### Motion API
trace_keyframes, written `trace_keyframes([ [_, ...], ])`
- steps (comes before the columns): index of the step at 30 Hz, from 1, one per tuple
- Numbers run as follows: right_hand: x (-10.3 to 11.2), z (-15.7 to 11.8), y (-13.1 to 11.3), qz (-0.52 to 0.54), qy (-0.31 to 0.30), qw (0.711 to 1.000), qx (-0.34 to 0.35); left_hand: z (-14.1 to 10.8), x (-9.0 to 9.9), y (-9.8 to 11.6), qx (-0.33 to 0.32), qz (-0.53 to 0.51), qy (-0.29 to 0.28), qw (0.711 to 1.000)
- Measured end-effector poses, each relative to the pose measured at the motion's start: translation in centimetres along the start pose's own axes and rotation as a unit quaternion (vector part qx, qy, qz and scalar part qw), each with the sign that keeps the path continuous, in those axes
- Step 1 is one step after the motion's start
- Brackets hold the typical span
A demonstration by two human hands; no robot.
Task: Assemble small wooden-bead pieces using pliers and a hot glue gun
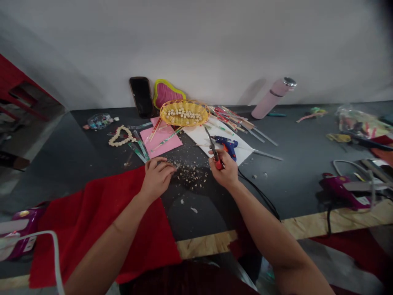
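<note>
My right hand (225, 170) is wrapped round a red-handled tool (212, 145) with a long, dark metal end pointing up and away; its exact kind is unclear. My left hand (158, 177) is bent, with thumb and index fingertips close together. Anything between them is too small to make out. Small pale crumbs and chips (192, 174) lie scattered on the dark table between both hands. Just beyond the right hand, a blue glue gun (226, 143) rests on a white sheet (245, 152). A pink paper square (168, 139) lies beyond the left hand.
A yellow basket (164, 116) holds pale pieces. Chopsticks (230, 119), a heart-shaped frame (112, 141), a phone (141, 96) and a pink bottle (270, 100) are at the back. Red cloth (101, 205) lies under my left arm; purple devices (344, 192) with cables flank the workspace.
</note>
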State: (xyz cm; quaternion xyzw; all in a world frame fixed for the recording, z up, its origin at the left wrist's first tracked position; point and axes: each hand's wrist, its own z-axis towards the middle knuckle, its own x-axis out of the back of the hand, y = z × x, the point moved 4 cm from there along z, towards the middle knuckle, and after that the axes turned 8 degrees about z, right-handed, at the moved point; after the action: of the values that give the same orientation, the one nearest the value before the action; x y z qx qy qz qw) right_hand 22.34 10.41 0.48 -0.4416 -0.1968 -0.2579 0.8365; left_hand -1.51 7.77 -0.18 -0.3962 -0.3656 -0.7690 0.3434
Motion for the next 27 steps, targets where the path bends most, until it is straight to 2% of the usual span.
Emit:
trace_keyframes([
  [5,-0.4,0.0,-0.6,0.009,-0.029,0.999,-0.010,-0.3,-0.3,0.5,-0.045,0.011,-0.035,0.998],
  [10,-0.2,-0.1,-0.9,0.023,-0.036,0.999,-0.003,0.0,-0.9,1.0,-0.044,0.011,-0.052,0.998],
  [14,-0.2,-0.3,-1.3,0.041,-0.044,0.998,-0.004,0.2,-0.5,1.2,0.004,-0.027,-0.026,0.999],
  [17,-0.6,-0.7,-1.6,0.062,-0.067,0.996,-0.022,0.1,0.4,0.9,0.093,-0.136,0.000,0.986],
  [19,-0.9,-1.1,-2.0,0.081,-0.089,0.992,-0.028,-0.3,0.7,0.5,0.176,-0.241,0.004,0.954],
  [22,-1.4,-1.7,-2.8,0.096,-0.137,0.986,-0.017,-1.1,0.7,-0.3,0.282,-0.388,0.028,0.877],
  [27,-1.5,-2.5,-4.7,0.056,-0.207,0.976,0.046,-1.3,0.5,-1.2,0.342,-0.545,0.093,0.760],
])
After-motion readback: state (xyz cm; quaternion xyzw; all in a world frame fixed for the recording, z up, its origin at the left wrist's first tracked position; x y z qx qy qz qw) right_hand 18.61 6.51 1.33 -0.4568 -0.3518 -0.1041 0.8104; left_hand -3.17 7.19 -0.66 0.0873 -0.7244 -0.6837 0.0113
